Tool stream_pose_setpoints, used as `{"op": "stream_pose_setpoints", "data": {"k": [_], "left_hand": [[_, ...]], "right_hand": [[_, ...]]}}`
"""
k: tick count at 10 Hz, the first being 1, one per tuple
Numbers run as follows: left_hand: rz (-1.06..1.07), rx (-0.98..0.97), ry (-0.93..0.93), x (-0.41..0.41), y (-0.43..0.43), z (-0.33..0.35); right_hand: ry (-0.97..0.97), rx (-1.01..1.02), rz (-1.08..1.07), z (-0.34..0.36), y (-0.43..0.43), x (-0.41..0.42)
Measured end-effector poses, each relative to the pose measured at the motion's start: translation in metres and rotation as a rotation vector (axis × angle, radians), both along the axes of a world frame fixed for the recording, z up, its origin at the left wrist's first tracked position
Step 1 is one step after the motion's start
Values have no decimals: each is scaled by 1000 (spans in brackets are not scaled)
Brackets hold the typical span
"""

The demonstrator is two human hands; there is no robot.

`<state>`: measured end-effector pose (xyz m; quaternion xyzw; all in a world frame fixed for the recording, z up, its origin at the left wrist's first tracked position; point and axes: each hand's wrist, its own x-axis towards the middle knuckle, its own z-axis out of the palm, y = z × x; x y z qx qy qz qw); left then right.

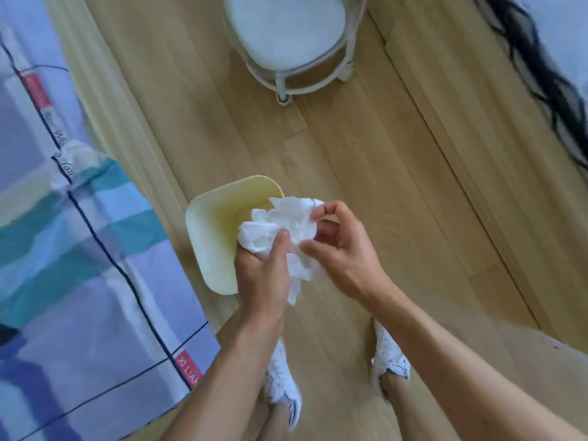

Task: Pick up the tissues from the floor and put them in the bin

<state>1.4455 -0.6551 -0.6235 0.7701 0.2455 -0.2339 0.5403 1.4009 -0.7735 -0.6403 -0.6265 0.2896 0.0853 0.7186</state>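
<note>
A crumpled bunch of white tissues hangs between both my hands, above the right side of a pale yellow bin that stands on the wooden floor. My left hand grips the lower left of the bunch from below. My right hand pinches its right edge with fingertips and thumb. The bin's opening faces up and its inside looks bare where it shows; the tissues hide its right rim.
A bed with a blue, teal and lilac patterned cover fills the left side, close to the bin. A white stool stands farther ahead. My feet in white shoes stand on the floor below my hands. Dark hair hangs at the upper right.
</note>
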Motion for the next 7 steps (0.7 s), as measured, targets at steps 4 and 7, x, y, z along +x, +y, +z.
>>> {"op": "stream_pose_setpoints", "data": {"k": [4, 7], "left_hand": [[58, 241, -26, 59, 93, -59], [-29, 217, 247, 64, 105, -93]], "right_hand": [[234, 84, 153, -21, 79, 30], [394, -20, 13, -50, 90, 41]]}}
